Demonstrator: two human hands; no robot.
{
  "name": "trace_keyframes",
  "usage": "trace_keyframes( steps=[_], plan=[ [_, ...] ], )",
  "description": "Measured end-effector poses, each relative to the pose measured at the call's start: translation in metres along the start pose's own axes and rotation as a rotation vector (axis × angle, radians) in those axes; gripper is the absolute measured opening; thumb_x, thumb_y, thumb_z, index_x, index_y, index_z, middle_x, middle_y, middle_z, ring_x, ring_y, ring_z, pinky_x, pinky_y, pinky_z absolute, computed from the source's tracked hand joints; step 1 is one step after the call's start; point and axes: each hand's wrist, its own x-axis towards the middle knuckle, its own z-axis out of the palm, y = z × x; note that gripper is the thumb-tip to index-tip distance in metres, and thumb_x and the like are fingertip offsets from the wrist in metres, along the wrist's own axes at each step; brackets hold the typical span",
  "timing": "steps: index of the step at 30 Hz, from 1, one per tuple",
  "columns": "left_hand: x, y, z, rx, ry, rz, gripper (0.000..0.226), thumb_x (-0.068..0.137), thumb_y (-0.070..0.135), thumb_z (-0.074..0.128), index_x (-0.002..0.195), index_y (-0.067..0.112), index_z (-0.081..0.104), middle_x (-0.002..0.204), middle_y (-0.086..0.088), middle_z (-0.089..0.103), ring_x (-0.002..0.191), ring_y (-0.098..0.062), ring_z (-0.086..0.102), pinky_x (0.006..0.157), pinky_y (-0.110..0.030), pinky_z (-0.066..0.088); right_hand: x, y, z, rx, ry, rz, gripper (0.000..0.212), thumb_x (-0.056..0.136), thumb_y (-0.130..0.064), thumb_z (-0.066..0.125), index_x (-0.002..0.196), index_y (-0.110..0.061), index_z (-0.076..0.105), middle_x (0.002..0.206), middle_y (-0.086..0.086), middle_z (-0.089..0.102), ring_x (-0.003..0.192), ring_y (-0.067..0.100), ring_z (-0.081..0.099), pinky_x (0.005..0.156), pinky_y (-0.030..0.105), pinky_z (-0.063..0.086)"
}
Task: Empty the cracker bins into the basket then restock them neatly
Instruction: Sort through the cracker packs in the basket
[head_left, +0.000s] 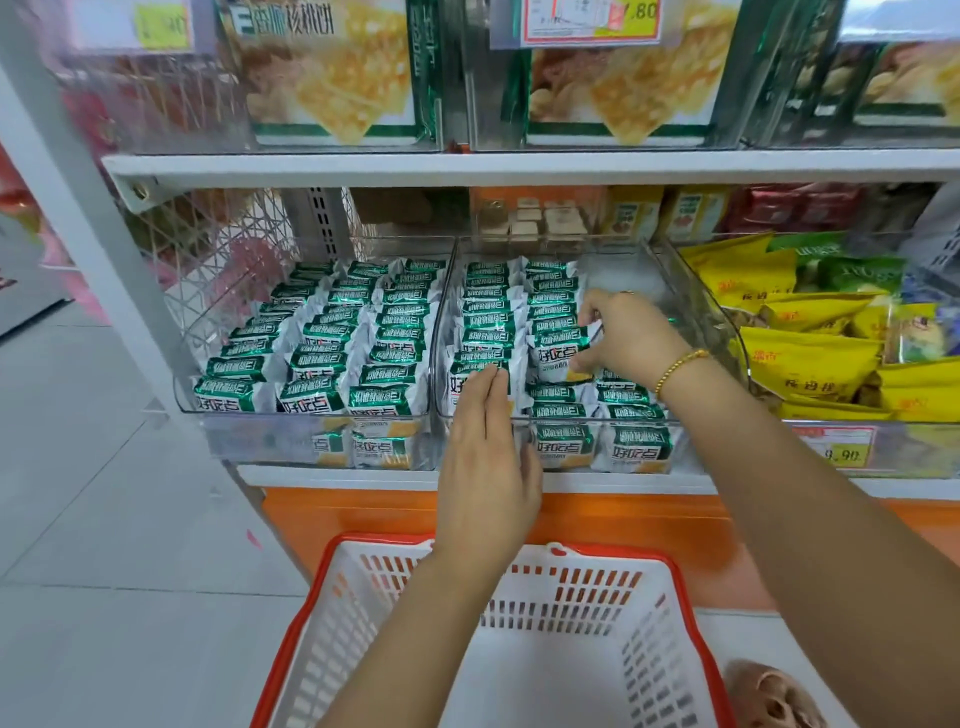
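Note:
Two clear plastic bins sit side by side on the shelf. The left bin (208, 332) is packed with three neat rows of green-and-silver cracker packs (322, 358). The right bin (727, 332) has two tidy rows at its left and a bare patch at its back right. My right hand (631, 335) is inside the right bin, fingers pinched on a cracker pack (558, 351) in the middle row. My left hand (485, 452) rests at the bin's front edge, fingertips touching the front pack of the left row (467, 382). Below, the white basket with a red rim (670, 571) looks empty.
Yellow and green snack bags (810, 364) fill the bin to the right. Large cracker boxes (332, 73) stand on the upper shelf. An orange base panel (649, 519) runs under the shelf. Grey floor lies to the left.

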Motion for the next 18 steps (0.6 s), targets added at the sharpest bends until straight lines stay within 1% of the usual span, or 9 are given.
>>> trace_keyframes(
  steps=[1,3,5,7,9,11,15,16,18],
  plan=[
    [0.0,0.0,0.002,-0.009,0.003,0.003,0.061,0.088,0.013,0.059,0.142,0.002,0.032,0.147,-0.008,0.031,0.139,-0.021,0.027,0.112,-0.037,0.034,0.001,0.001,0.004,0.064,0.053,0.059,0.055,0.068,-0.017,0.086,0.107,-0.011,0.048,0.114,0.015,0.056,0.101,0.03,0.053,0.076,0.034,0.043],
    [-0.001,0.0,0.005,-0.021,0.01,0.006,0.064,0.086,0.011,0.062,0.141,0.002,0.032,0.146,-0.008,0.029,0.139,-0.022,0.027,0.111,-0.039,0.035,0.002,0.004,0.011,0.209,0.115,0.158,0.071,0.066,-0.015,0.087,0.12,-0.006,0.042,0.117,0.017,0.055,0.108,0.032,0.053,0.081,0.034,0.044],
    [-0.002,0.001,0.008,-0.031,0.018,-0.003,0.064,0.085,0.012,0.061,0.141,0.002,0.032,0.147,-0.009,0.029,0.139,-0.023,0.027,0.111,-0.041,0.034,0.003,0.007,0.019,0.364,0.081,0.22,0.08,0.071,-0.016,0.084,0.134,-0.003,0.036,0.127,0.018,0.053,0.116,0.032,0.052,0.086,0.035,0.044],
    [-0.002,0.002,0.01,-0.039,0.026,-0.012,0.062,0.086,0.014,0.057,0.142,0.003,0.031,0.147,-0.009,0.028,0.14,-0.023,0.025,0.113,-0.041,0.031,0.003,0.007,0.027,0.488,0.016,0.276,0.086,0.078,-0.017,0.079,0.146,-0.005,0.027,0.143,0.015,0.043,0.124,0.03,0.048,0.089,0.033,0.043],
    [-0.003,0.002,0.011,-0.04,0.032,-0.014,0.062,0.087,0.017,0.052,0.143,0.004,0.029,0.149,-0.008,0.026,0.141,-0.022,0.022,0.114,-0.04,0.028,0.005,0.005,0.033,0.512,0.005,0.286,0.086,0.082,-0.019,0.075,0.15,-0.008,0.023,0.15,0.011,0.036,0.13,0.028,0.043,0.097,0.033,0.04],
    [-0.004,0.002,0.011,-0.038,0.034,-0.016,0.062,0.088,0.019,0.05,0.143,0.004,0.028,0.149,-0.007,0.025,0.142,-0.02,0.02,0.115,-0.038,0.025,0.007,0.002,0.037,0.507,0.012,0.273,0.083,0.085,-0.02,0.072,0.151,-0.008,0.023,0.153,0.01,0.033,0.133,0.028,0.041,0.103,0.033,0.038],
    [-0.003,0.002,0.012,-0.052,0.026,-0.028,0.062,0.088,0.02,0.049,0.144,0.006,0.027,0.15,-0.005,0.023,0.142,-0.018,0.018,0.115,-0.037,0.023,0.006,-0.008,0.042,0.573,0.027,0.322,0.082,0.089,-0.015,0.067,0.152,-0.007,0.015,0.155,0.011,0.028,0.136,0.028,0.037,0.102,0.031,0.037],
    [-0.003,0.002,0.012,-0.061,0.023,-0.031,0.061,0.088,0.019,0.048,0.144,0.006,0.028,0.15,-0.005,0.023,0.142,-0.019,0.018,0.115,-0.038,0.024,0.005,-0.011,0.044,0.567,0.034,0.327,0.082,0.089,-0.014,0.066,0.152,-0.008,0.014,0.155,0.011,0.029,0.135,0.028,0.038,0.1,0.03,0.038],
    [-0.002,0.003,0.012,-0.082,0.02,-0.032,0.059,0.089,0.017,0.048,0.143,0.005,0.03,0.15,-0.005,0.025,0.142,-0.019,0.02,0.115,-0.038,0.025,0.002,-0.015,0.046,0.506,0.039,0.321,0.082,0.091,-0.014,0.064,0.153,-0.009,0.01,0.152,0.011,0.033,0.129,0.027,0.045,0.091,0.026,0.041]
  ],
)
